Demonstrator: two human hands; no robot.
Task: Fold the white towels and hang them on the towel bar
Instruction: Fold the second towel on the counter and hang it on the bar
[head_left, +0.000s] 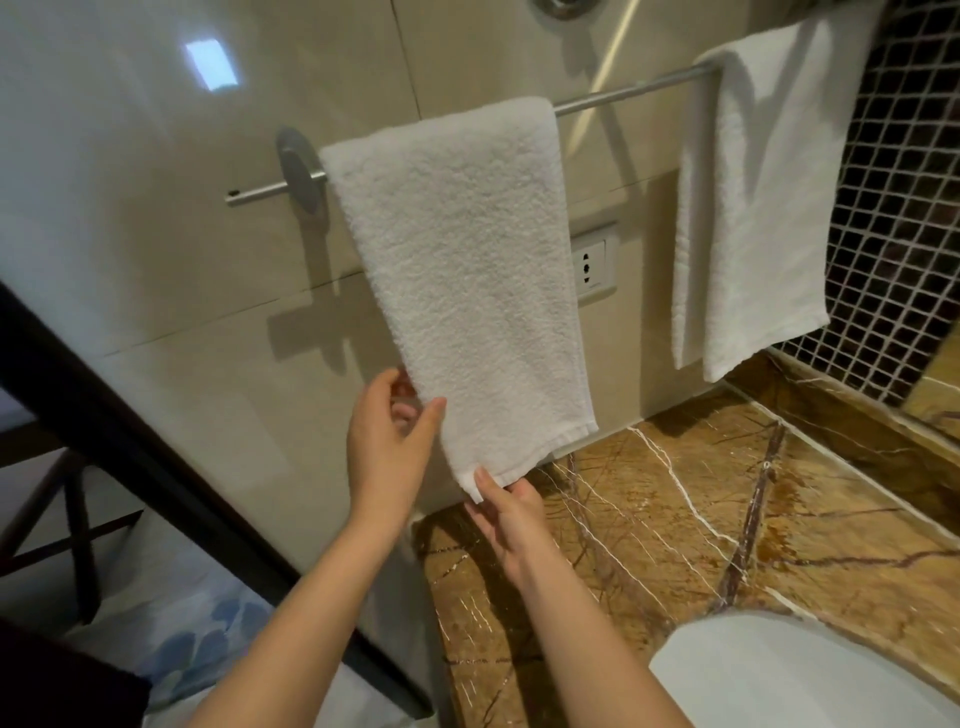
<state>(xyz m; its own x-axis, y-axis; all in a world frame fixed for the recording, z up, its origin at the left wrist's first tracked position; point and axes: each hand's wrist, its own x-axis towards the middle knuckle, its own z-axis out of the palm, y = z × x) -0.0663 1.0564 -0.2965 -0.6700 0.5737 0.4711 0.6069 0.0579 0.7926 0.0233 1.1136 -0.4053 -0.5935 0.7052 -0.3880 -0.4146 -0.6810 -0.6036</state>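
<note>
Centrally, the folded white towel (462, 270) hangs over the towel bar (628, 93), draped from the bar's left end and slanting down toward the middle of the frame. The left hand (389, 441) pinches its left edge low down, fingers (431, 415) narrow, thumb on the front and the rest behind the cloth. The right hand (514, 519) pinches the bottom corner the same way, thumb on top. Both forearms come up from the bottom of the frame.

The towel's top left corner sits just beside the round bar mount (298, 169). Its right edge covers part of a wall outlet (592, 265). Along the bar, toward the upper right, a stretch of bare rail separates it from the second white towel (753, 208), which hangs well apart and reaches down close to the marble surface (727, 519).

The held towel's lower hem hangs just above the surface's back left corner. A white basin (805, 675) fills the lower right. Dark mosaic tiles (909, 208) close off the right edge. Left of the hands the pale tiled wall (156, 234) is bare down to a dark frame (130, 441) running diagonally, with a blue patterned mat (208, 639) below it.
</note>
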